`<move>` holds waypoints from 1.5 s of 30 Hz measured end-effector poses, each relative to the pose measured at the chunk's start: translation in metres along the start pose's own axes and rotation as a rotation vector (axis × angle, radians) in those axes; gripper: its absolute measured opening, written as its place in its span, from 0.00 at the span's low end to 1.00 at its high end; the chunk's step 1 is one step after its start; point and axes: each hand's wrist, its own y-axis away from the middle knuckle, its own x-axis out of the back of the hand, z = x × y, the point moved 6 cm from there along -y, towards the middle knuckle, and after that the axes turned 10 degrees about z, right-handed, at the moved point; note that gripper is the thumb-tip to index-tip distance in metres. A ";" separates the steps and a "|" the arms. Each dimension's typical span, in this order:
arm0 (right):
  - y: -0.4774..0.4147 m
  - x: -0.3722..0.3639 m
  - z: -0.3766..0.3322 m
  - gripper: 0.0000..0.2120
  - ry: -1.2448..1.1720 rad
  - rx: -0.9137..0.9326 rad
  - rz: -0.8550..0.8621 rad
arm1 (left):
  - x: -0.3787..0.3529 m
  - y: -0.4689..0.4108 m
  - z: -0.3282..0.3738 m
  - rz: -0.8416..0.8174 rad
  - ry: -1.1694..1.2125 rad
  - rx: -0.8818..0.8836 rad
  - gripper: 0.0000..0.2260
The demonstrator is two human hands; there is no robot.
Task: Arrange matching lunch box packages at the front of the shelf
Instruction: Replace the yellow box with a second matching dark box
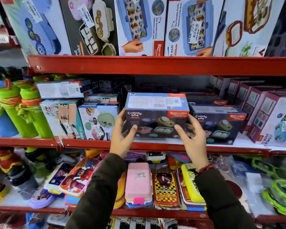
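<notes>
A dark blue "Crunchy Bite" lunch box package [157, 115] rests at the front edge of the middle red shelf [89, 143]. My left hand [121, 138] grips its left end, thumb on the front face. My right hand [192, 134] holds the right end, thumb on the front. A matching Crunchy Bite package [219, 123] stands just to the right, set slightly further back, with another dark package [206, 100] behind it.
Left of the held package stand a pale blue lunch box carton [99, 123] and a cartoon-printed carton [63, 118], then green bottles [28, 111]. Pink-sided cartons [271, 116] fill the right. Large boxes line the top shelf; loose plastic lunch boxes [138, 182] crowd the shelf below.
</notes>
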 end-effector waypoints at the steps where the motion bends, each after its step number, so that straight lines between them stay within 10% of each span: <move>1: 0.000 -0.001 0.000 0.25 0.005 -0.002 0.008 | 0.000 -0.002 0.000 0.008 -0.013 -0.002 0.28; 28: -0.003 -0.036 0.059 0.30 0.377 -0.161 -0.031 | -0.030 -0.029 -0.060 -0.121 -0.280 0.196 0.29; 45: 0.001 -0.030 0.067 0.34 -0.057 -0.398 0.008 | -0.033 -0.005 -0.046 -0.090 0.174 0.455 0.43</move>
